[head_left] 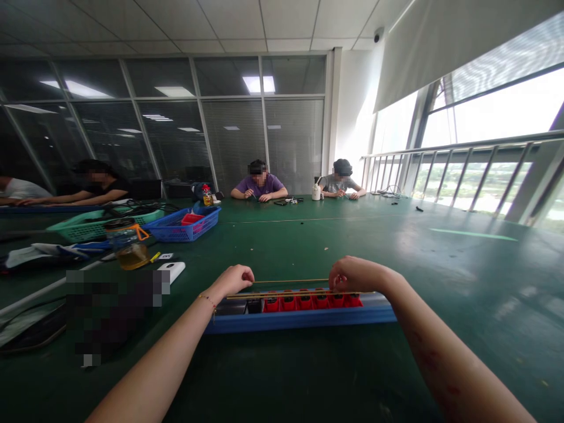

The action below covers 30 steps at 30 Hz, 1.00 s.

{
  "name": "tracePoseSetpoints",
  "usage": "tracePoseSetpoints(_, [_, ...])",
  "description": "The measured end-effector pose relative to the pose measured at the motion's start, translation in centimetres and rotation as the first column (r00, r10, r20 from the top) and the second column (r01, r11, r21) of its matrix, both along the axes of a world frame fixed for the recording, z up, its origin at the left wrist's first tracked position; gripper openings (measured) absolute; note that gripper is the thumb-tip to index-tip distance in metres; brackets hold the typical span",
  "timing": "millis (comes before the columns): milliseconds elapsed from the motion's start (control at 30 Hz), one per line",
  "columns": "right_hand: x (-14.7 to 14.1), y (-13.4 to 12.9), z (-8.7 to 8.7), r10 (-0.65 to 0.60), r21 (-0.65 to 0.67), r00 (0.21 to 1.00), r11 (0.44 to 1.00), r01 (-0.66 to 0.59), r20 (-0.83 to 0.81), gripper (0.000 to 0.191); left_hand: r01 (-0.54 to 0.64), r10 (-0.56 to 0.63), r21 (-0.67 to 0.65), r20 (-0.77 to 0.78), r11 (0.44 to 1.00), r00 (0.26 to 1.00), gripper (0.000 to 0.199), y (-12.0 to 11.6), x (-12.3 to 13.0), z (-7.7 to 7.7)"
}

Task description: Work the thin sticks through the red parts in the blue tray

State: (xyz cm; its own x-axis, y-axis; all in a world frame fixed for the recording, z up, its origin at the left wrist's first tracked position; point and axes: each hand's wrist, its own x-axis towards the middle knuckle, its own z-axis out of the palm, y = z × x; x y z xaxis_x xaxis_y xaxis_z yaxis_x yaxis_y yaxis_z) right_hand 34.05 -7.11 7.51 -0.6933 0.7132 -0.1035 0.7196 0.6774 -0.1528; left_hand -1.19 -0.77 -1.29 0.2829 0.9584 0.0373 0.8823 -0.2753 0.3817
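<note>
A thin yellowish strand (291, 281) runs nearly straight between my hands, above the far edge of a long blue tray (299, 320). My left hand (235, 278) pinches its left end, fingers closed. At the other end my right hand (352, 274) is closed on it too, with the fingertips partly hidden. Whether the strand is string or a stiff rod I cannot tell. In the tray stand several red bins (304, 302) in a row with dark contents, next to a black bin (254, 306). More thin yellowish lines (251, 295) lie across the top of the tray.
At the left are a blue basket (180, 232) with a red container, a green basket (74, 226) with cables, a jar of amber liquid (132, 249) and a white device (171, 272). Other people sit across the green table (440, 276); a white bottle (316, 192) stands between two.
</note>
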Motion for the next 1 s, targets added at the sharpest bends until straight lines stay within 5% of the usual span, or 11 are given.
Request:
tracePoseSetpoints(267, [-0.4, -0.9, 0.6, -0.064, 0.111, 0.998, 0.992, 0.065, -0.018, 0.017, 0.016, -0.018, -0.040, -0.035, 0.999, 0.999, 0.017, -0.1, 0.1, 0.0])
tracePoseSetpoints(500, [3.5, -0.1, 1.7, -0.224, 0.192, 0.971, 0.953, 0.237, -0.083, 0.015, 0.018, -0.018, -0.044, -0.017, 0.999, 1.000, 0.017, -0.4, 0.1, 0.1])
tracePoseSetpoints(667, [4.6, 2.3, -0.5, -0.203, 0.079, 0.978, 0.975, 0.207, -0.056, 0.016, 0.023, -0.023, -0.031, -0.007, 0.999, 1.000, 0.017, -0.3, -0.2, 0.0])
tracePoseSetpoints(1000, [1.4, 4.8, -4.6, -0.174, 0.005, 0.976, 0.984, 0.176, -0.132, 0.020, 0.038, -0.038, 0.004, 0.004, 0.999, 0.999, 0.027, -0.6, -0.4, 0.1])
